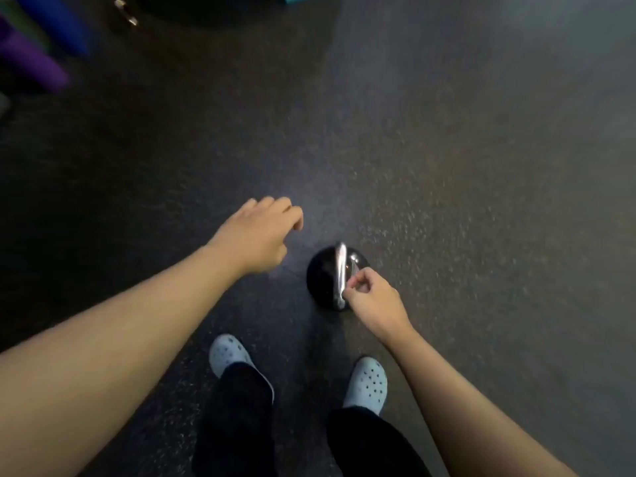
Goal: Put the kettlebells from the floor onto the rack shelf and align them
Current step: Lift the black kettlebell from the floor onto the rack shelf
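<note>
On the speckled floor [447,166], kettlebell [327,277] just beside the curled, empty right hand [373,297].

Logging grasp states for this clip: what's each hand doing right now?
Left hand: loosely curled, holding nothing, above the floor.
Right hand: fingers at the chrome handle of the black kettlebell; full grip cannot be told.

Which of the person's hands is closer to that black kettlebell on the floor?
The right. The right hand is at the kettlebell, fingers curled at its shiny handle. The left hand hangs apart from it, up and to its left, loosely curled, holding nothing.
</note>
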The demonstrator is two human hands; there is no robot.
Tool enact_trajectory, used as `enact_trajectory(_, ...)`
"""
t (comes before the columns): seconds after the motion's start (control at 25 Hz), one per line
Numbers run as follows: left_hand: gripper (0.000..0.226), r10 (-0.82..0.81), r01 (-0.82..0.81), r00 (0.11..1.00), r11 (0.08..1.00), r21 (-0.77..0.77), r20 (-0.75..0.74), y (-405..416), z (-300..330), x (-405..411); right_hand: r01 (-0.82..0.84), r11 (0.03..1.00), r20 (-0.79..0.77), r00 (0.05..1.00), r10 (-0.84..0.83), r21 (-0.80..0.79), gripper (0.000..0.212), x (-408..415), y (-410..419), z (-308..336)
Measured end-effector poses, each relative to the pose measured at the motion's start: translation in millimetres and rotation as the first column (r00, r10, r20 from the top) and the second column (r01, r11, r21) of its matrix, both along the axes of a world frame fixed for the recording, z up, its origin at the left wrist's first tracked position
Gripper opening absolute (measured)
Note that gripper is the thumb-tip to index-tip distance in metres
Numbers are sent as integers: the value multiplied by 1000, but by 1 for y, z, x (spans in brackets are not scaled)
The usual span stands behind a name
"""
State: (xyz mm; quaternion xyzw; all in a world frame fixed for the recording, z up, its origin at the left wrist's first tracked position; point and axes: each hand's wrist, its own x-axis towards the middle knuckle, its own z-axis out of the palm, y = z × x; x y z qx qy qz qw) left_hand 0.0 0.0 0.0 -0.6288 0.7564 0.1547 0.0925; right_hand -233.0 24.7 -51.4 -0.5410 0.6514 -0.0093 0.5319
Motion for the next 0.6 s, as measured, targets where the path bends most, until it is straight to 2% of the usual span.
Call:
enact_trajectory(0.12,49,-138,134,987,990,44,88,-44,-113,-19,118,991,-60,992,-115,61,19,4,1,-114)
enact_trajectory(0.2,67,-239,225,959,969,102,153,-60,-184,-31,178,983,-112,979,-173,44,32,14,5,-184)
enact_trajectory(0.28,81,-386,357,904,918,171,185,-65,-236,-38,181,983,-143,974,-175,30,36,24,9,-224)
enact_trajectory(0.32,79,-447,413,878,888,204,169,-68,-258,-42,177,984,-116,978,-173,28,31,31,10,-239)
enact_trajectory(0.36,68,-495,468,861,861,199,120,-71,-275,-45,189,982,-88,979,-186,22,27,35,10,-248)
enact_trajectory(0.44,27,-552,556,831,827,89,-64,-76,-289,-49,219,976,-53,974,-219,-6,28,38,11,-258)
enact_trajectory(0.48,18,-577,585,806,810,37,-132,-77,-287,-47,212,977,-43,976,-212,-15,27,39,13,-256)
enact_trajectory(0.56,21,-557,579,807,811,80,-198,-74,-280,-37,151,988,-70,986,-151,-17,26,40,14,-242)
enact_trajectory(0.6,19,-498,529,841,839,130,-211,-68,-277,-29,102,994,-116,988,-105,-29,27,40,14,-233)
